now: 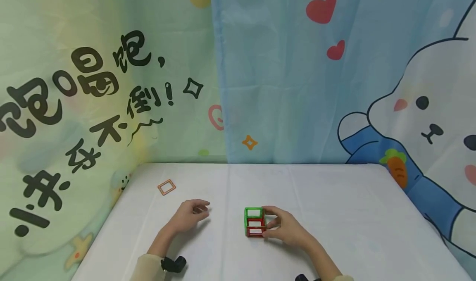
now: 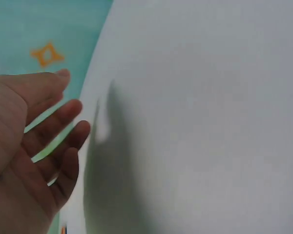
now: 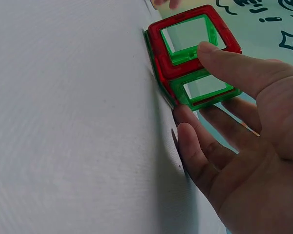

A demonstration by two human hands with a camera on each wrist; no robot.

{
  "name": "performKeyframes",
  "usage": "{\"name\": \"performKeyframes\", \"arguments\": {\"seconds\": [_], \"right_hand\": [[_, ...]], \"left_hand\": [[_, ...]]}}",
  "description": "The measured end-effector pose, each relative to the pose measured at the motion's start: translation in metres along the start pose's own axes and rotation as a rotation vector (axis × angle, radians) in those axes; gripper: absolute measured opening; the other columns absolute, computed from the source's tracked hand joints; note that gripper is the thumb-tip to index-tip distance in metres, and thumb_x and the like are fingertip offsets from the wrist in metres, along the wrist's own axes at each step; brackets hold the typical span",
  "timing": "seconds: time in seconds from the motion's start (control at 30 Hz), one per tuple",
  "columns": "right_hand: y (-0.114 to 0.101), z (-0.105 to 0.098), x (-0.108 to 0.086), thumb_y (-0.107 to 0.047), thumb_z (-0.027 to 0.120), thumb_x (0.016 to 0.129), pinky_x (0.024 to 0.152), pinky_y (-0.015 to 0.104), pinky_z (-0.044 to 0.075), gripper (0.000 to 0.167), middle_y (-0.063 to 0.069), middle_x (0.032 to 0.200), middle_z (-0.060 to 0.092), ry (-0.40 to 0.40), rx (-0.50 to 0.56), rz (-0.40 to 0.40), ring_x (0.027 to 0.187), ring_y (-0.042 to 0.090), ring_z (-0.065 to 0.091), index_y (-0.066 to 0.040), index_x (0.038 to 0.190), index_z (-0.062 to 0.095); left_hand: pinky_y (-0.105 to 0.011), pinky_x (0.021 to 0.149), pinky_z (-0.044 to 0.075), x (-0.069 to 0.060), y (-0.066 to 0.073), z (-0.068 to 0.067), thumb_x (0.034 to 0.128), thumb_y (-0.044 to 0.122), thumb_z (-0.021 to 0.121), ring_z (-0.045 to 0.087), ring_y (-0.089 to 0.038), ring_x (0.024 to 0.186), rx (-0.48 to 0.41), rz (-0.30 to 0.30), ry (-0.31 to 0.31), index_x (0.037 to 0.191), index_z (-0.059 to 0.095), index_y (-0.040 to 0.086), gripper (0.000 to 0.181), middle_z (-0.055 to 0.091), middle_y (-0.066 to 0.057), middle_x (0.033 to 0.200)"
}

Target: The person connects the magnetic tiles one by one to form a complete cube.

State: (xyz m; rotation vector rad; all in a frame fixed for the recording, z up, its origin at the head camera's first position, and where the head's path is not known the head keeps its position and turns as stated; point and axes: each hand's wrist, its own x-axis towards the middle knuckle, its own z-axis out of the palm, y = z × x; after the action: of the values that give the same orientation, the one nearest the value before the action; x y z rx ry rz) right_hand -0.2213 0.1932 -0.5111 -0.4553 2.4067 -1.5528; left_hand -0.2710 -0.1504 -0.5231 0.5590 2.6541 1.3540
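A small box of red and green magnetic tiles (image 1: 255,227) stands on the white table. At its right side my right hand (image 1: 289,229) grips it. The right wrist view shows the thumb (image 3: 219,57) on a red tile frame (image 3: 168,74), with fingers bent against the green side next to it. Part of the box is hidden behind that hand. My left hand (image 1: 189,215) hovers to the left of the box, apart from it. Its fingers are loosely bent and hold nothing, as the left wrist view also shows.
An orange square tile frame (image 1: 169,191) lies flat at the table's back left. Printed curtains (image 1: 275,120) hang behind and beside the white table (image 1: 334,198). A black strap device (image 1: 173,264) sits on the left wrist.
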Motion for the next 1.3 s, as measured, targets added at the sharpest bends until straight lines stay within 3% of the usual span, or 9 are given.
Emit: {"name": "performKeyframes", "arguments": {"seconds": [0.27, 0.4, 0.53, 0.73, 0.93, 1.3], "right_hand": [[-0.001, -0.002, -0.001, -0.005, 0.083, 0.074, 0.069, 0.031, 0.053, 0.075, 0.026, 0.138, 0.045, 0.014, 0.023, -0.007, 0.093, 0.023, 0.063, 0.002, 0.139, 0.045], [-0.003, -0.002, -0.001, -0.005, 0.083, 0.074, 0.068, 0.031, 0.053, 0.075, 0.025, 0.137, 0.047, 0.022, 0.018, -0.002, 0.093, 0.024, 0.063, 0.002, 0.139, 0.045], [-0.004, -0.003, -0.002, -0.004, 0.083, 0.074, 0.066, 0.031, 0.053, 0.075, 0.024, 0.136, 0.048, 0.034, 0.015, 0.006, 0.092, 0.024, 0.062, 0.002, 0.139, 0.045], [-0.003, 0.000, -0.003, -0.005, 0.083, 0.075, 0.066, 0.031, 0.053, 0.075, 0.025, 0.135, 0.047, 0.023, 0.027, 0.010, 0.091, 0.024, 0.062, 0.003, 0.138, 0.045], [-0.001, 0.003, -0.003, -0.006, 0.083, 0.075, 0.067, 0.031, 0.053, 0.075, 0.024, 0.135, 0.048, 0.014, 0.031, 0.011, 0.091, 0.022, 0.063, 0.003, 0.138, 0.044], [0.001, 0.001, -0.004, -0.008, 0.083, 0.075, 0.066, 0.031, 0.053, 0.074, 0.018, 0.127, 0.054, 0.014, 0.016, 0.016, 0.089, 0.021, 0.062, 0.002, 0.138, 0.045]], "left_hand": [[-0.035, 0.074, 0.051, -0.007, -0.029, -0.059, 0.0850, 0.009, 0.075, 0.063, -0.022, 0.088, 0.090, -0.098, 0.249, 0.112, 0.069, 0.002, 0.028, 0.068, -0.006, 0.097], [-0.040, 0.080, 0.048, -0.008, -0.041, -0.085, 0.0847, 0.012, 0.076, 0.060, -0.028, 0.095, 0.098, -0.157, 0.322, 0.115, 0.068, 0.000, 0.033, 0.067, -0.013, 0.101], [-0.042, 0.082, 0.045, -0.005, -0.054, -0.102, 0.0842, 0.017, 0.077, 0.056, -0.032, 0.100, 0.097, -0.193, 0.364, 0.119, 0.066, -0.001, 0.041, 0.065, -0.017, 0.106], [-0.045, 0.082, 0.044, -0.001, -0.071, -0.113, 0.0828, 0.024, 0.079, 0.053, -0.035, 0.105, 0.117, -0.283, 0.345, 0.125, 0.063, 0.000, 0.051, 0.059, -0.022, 0.117], [-0.051, 0.089, 0.041, 0.002, -0.080, -0.117, 0.0796, 0.027, 0.082, 0.051, -0.037, 0.108, 0.127, -0.360, 0.321, 0.129, 0.058, -0.003, 0.062, 0.055, -0.026, 0.122], [-0.053, 0.099, 0.037, 0.008, -0.084, -0.113, 0.0780, 0.028, 0.082, 0.049, -0.043, 0.120, 0.175, -0.389, 0.317, 0.124, 0.060, -0.007, 0.062, 0.057, -0.027, 0.126]]}}
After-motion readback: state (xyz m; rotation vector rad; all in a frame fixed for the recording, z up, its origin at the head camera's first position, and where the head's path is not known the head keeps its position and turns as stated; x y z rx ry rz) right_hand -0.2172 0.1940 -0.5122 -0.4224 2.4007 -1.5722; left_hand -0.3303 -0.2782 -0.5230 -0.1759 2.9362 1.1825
